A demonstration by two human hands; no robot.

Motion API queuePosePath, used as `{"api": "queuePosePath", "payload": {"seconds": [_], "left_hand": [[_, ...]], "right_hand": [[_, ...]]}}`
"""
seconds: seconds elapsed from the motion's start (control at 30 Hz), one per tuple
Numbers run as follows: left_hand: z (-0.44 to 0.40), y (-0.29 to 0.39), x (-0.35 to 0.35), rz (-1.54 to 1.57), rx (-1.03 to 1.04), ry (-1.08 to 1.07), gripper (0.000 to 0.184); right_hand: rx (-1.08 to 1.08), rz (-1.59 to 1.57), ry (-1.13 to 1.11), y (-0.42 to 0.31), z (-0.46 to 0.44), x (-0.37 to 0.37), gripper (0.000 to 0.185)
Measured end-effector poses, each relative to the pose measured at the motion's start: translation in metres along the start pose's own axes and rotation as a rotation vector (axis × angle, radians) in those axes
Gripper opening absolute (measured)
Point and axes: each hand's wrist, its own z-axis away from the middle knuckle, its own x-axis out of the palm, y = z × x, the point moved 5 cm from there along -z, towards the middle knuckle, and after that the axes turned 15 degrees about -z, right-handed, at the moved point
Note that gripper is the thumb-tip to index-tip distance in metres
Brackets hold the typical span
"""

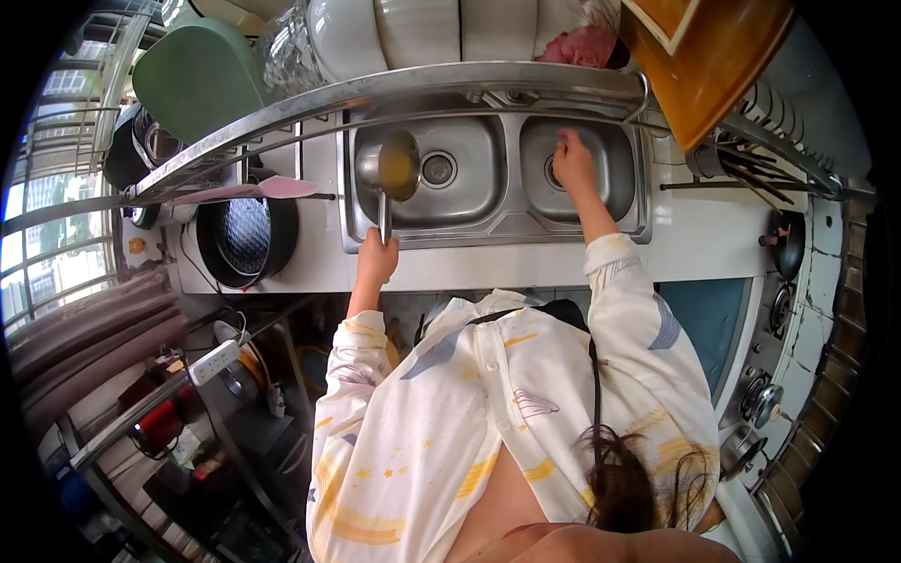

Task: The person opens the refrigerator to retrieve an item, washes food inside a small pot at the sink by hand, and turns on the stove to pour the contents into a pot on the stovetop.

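A small long-handled metal saucepan (373,171) is over the left sink basin (474,202), tilted, with a yellowish patch showing on its inner side. My left hand (377,259) is wrapped round the end of its handle. Over the right basin (615,188), my right hand (574,164) is closed, its fingers curled above the drain. Whatever those fingers may hold is too small or hidden to make out.
A metal rack rail (413,80) crosses above the sink, with white bowls (418,33) and a green container (200,80) behind it. A black pot (246,242) stands left on the counter. An orange board (704,66) hangs at upper right; a stove (755,385) is at right.
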Motion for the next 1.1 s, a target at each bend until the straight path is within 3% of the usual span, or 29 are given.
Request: {"api": "queuePosePath", "payload": {"seconds": [0.07,0.1,0.17,0.33,0.6,1.1], "left_hand": [[0.004,0.007,0.0,0.456,-0.337,-0.394,0.026],[0.005,0.012,-0.005,0.463,-0.339,-0.389,0.026],[0.011,0.03,-0.008,0.925,-0.331,-0.487,0.023],[0.016,0.082,-0.029,1.232,-0.329,-0.59,0.016],[0.015,0.126,-0.049,1.404,-0.262,-0.662,0.016],[0.011,0.122,-0.06,1.443,-0.279,-0.602,0.016]], "right_hand": [[-0.017,0.1,-0.017,-0.006,-0.023,0.009,0.024],[-0.029,0.197,-0.031,-0.009,-0.035,0.013,0.025],[-0.065,0.311,-0.085,-0.006,-0.062,0.027,0.026],[-0.213,0.635,-0.184,-0.017,-0.109,0.053,0.028],[-0.325,0.652,-0.104,-0.021,-0.12,0.067,0.028],[-0.534,0.606,-0.009,0.009,-0.1,0.084,0.029]]}}
